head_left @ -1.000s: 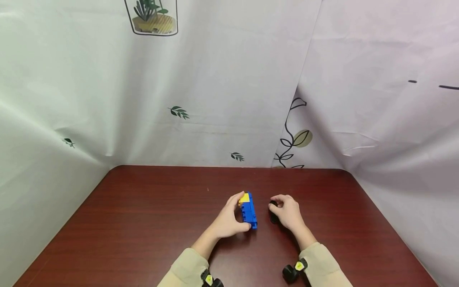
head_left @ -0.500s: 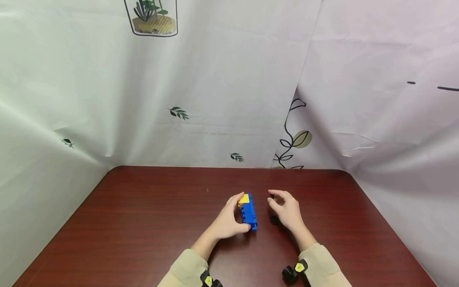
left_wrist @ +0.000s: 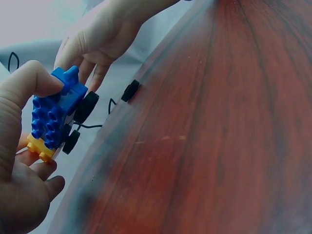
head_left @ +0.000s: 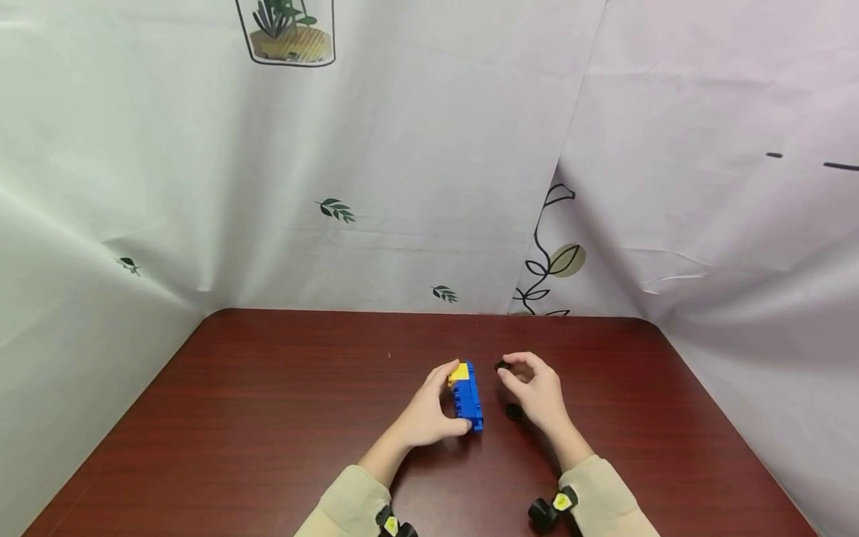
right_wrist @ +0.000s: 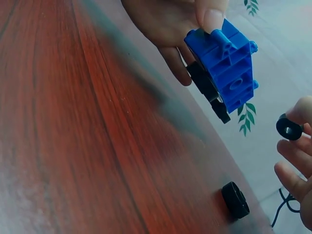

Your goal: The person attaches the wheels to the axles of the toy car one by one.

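Blue and yellow plastic is forming the wheeled brick assembly (head_left: 467,397), which I am viewing remotely over the worktop (head_left: 268,418), right of the middle and nearer the far right corner than the far left. The left hand (head_left: 429,409) is gripping it end to end, thumb on the near end, fingers at the far end; this hold is matching that of half a second earlier. The right hand (head_left: 540,395) is pinching a held wheel (head_left: 502,365) between thumb and fingertips. Against that earlier moment, I am finding this wheel shifted slightly leftward and showing more clearly beyond the fingertips; it is remaining apart from the assembly. A loose wheel (head_left: 514,412) is lying on the worktop just beside the right hand, toward the near end of the assembly, and is keeping its place. From the wrist views I am seeing two mounted wheels (left_wrist: 87,107) along the assembly's side facing the worktop; whether they are touching it, I cannot tell. Behind the far edge a pale cloth (head_left: 436,149) is hanging, its printed jar (head_left: 291,45) holding a drawn plant. Black wrist cameras (head_left: 542,513) are sitting at both sleeves (head_left: 600,488).
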A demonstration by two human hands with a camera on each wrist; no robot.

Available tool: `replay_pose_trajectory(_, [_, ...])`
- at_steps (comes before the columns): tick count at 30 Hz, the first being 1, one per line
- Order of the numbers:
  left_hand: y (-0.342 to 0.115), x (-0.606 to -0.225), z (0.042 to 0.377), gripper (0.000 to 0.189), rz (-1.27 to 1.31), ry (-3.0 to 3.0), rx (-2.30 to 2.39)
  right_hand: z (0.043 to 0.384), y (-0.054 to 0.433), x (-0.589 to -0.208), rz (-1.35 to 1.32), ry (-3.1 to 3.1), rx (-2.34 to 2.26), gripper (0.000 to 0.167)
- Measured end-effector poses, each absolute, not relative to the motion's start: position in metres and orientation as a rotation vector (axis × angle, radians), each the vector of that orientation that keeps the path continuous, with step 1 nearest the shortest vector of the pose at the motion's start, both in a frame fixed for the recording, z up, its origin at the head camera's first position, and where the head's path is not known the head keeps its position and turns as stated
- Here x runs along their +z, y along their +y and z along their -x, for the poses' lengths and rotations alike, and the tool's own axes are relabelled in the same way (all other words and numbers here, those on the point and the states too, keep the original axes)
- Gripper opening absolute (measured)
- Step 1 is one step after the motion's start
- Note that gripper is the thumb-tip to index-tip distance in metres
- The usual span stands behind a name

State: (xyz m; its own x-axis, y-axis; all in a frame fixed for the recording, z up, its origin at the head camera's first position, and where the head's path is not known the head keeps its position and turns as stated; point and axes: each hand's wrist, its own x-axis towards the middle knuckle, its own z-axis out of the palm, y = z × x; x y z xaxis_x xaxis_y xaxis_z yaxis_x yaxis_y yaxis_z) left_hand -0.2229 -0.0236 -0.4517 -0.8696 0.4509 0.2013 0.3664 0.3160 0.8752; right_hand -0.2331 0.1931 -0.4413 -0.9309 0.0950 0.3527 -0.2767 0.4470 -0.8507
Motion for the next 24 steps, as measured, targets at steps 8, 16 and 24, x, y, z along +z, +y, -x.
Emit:
replay_pose_trajectory(8, [-0.023, -0.45, 0.222, 0.096, -0.779, 2.514, 1.582, 0.231, 0.188, -0.437, -0.208, -2.278, 1.57, 0.019])
replay_pose_trajectory(16, [-0.022, -0.45, 0.222, 0.099, -0.807, 2.547, 1.548, 0.21, 0.173, -0.407, -0.283, -2.294, 1.563, 0.014])
replay_pose_trajectory(24, [-0.021, -0.451, 0.221, 0.1, -0.797, 2.558, 1.518, 0.204, 0.165, -0.402, -0.344, -2.299, 1.518, 0.013])
